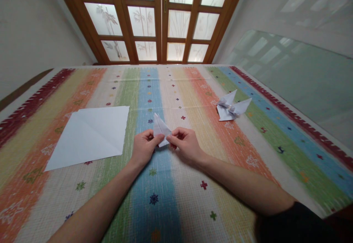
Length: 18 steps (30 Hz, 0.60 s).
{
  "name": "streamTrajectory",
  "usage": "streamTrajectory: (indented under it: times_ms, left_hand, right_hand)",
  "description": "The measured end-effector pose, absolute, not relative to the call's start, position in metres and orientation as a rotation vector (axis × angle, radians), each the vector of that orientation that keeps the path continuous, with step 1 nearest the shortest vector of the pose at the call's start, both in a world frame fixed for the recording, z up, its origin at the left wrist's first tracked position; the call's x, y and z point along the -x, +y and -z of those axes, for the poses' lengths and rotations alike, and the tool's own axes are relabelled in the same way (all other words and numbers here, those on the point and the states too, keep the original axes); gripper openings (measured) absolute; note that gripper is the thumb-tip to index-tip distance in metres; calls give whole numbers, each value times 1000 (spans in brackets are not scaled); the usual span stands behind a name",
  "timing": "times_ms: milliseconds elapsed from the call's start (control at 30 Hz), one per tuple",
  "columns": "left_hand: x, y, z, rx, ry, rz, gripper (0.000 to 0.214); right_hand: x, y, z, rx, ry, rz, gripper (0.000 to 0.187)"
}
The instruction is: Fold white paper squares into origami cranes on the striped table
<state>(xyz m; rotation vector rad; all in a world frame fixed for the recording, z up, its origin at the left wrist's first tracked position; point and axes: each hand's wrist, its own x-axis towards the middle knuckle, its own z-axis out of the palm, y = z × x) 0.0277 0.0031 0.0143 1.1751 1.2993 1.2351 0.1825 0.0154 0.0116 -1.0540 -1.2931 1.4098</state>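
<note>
A small piece of folded white paper (160, 126), pointed at the top and with a crease down its middle, is held between both hands over the blue stripe. My left hand (145, 144) grips its lower left edge, thumb lying on the front face. On the other side, my right hand (185, 143) pinches the lower right corner between thumb and fingers. The fingers behind the paper are partly hidden. To the left lies a flat white sheet of paper (91, 134) with faint creases and a rough right edge.
Folded white paper figures (230, 106) with pointed wings stand at the right on the orange stripe. A striped tablecloth (193, 206) covers the table. Beyond the far edge is a wooden door (161, 25) with frosted panes; a glass panel (298, 73) leans along the right wall.
</note>
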Motion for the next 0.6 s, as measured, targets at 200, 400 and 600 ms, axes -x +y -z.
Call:
streamTrajectory:
  times_ms: [200, 400, 600]
  left_hand:
    - [-30, 4, -13, -1151, 1188, -1194, 23]
    - [-26, 5, -10, -1299, 1220, -1139, 16]
    - [-23, 4, 0, -1525, 1239, -1375, 8]
  right_hand:
    - [-185, 17, -11, 1047, -1241, -1339, 26]
    - [-188, 20, -9, 1023, -1331, -1215, 23]
    - [-192, 23, -7, 958, -1512, -996, 15]
